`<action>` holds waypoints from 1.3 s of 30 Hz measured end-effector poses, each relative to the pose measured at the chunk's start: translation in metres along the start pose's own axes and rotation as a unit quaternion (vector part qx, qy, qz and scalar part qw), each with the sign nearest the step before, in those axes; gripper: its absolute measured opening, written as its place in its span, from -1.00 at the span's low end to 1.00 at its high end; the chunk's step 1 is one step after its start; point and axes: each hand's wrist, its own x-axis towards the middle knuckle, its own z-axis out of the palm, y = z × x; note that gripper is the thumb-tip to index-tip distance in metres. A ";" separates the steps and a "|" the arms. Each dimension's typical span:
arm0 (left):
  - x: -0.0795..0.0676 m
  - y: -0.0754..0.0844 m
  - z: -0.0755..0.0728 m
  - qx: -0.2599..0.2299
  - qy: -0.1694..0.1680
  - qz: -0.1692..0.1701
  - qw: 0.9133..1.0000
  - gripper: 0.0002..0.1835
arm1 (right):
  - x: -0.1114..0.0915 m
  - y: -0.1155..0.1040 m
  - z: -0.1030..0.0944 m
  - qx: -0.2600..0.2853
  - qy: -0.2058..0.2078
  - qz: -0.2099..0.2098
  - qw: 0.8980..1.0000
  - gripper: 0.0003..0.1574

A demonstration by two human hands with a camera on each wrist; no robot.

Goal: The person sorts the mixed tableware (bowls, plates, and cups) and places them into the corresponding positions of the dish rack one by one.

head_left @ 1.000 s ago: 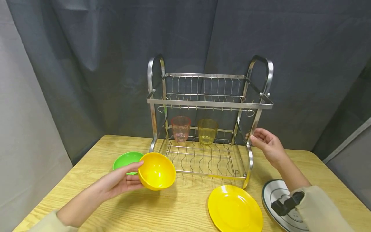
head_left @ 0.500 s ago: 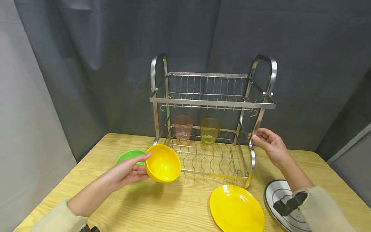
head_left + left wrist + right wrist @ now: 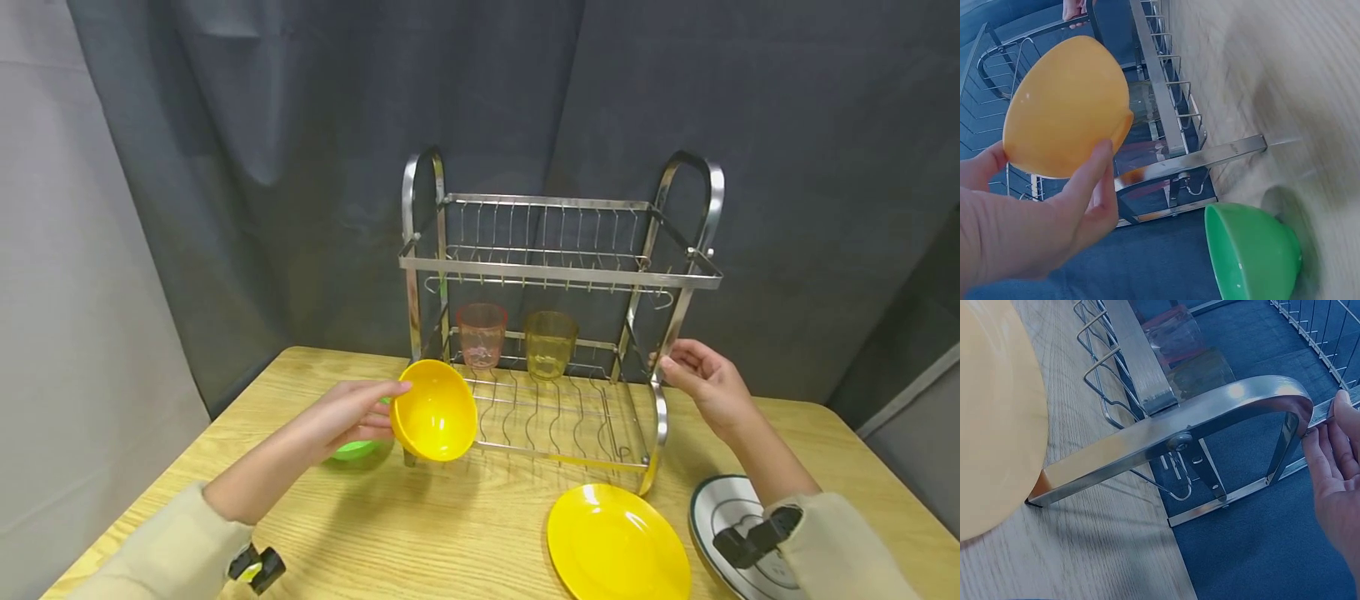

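Note:
A yellow bowl (image 3: 437,410) is pinched at its rim between the thumb and fingers of my left hand (image 3: 352,417). The bowl hangs tilted in the air in front of the lower left of a metal dish rack (image 3: 558,273), its inside facing me. In the left wrist view its outer side (image 3: 1066,106) shows. My right hand (image 3: 708,382) grips the rack's right upright, thumb in front and fingers behind. On the table, a green bowl (image 3: 1252,253) sits beside the rack's left foot, mostly hidden by my left hand in the head view.
A pink cup (image 3: 482,333) and an amber cup (image 3: 550,346) stand on the rack's lower tier, toward the back. In front of the rack lies a yellow plate (image 3: 618,542). A white plate with a dark rim (image 3: 738,533) is at the right, partly under my right forearm.
My left hand has carried the yellow bowl rightward and a little upward, toward the rack, and now covers most of the green bowl. My right hand keeps its grip on the upright.

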 end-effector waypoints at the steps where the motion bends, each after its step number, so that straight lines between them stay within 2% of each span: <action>1: 0.001 0.001 0.000 0.003 -0.001 0.001 1.000 -0.31 | 0.000 0.001 0.000 -0.001 -0.001 -0.001 1.000 -0.78; 6: 0.005 0.006 0.000 0.025 -0.004 0.008 1.000 -0.32 | 0.001 0.002 0.000 0.008 0.002 -0.004 1.000 -0.76; 9: 0.007 0.009 -0.001 0.046 0.000 0.024 0.999 -0.36 | 0.001 0.002 0.000 0.010 0.004 -0.003 1.000 -0.76; 15: 0.009 0.017 0.002 0.091 0.045 0.061 0.993 -0.40 | 0.001 0.003 0.000 0.014 0.001 -0.008 1.000 -0.78; 22: 0.014 0.026 0.011 0.171 0.106 0.074 0.977 -0.38 | 0.002 0.003 0.000 0.010 0.003 -0.011 1.000 -0.76; 28: 0.021 0.034 0.017 0.218 0.144 0.078 0.962 -0.41 | 0.002 0.004 0.000 0.005 0.004 -0.007 1.000 -0.77; 34: 0.028 0.041 0.025 0.252 0.167 0.072 0.950 -0.39 | 0.001 0.003 0.000 0.001 0.006 -0.008 1.000 -0.76; 39: 0.036 0.042 0.031 0.268 0.176 0.075 0.944 -0.36 | 0.000 0.003 0.000 0.002 0.003 -0.007 1.000 -0.77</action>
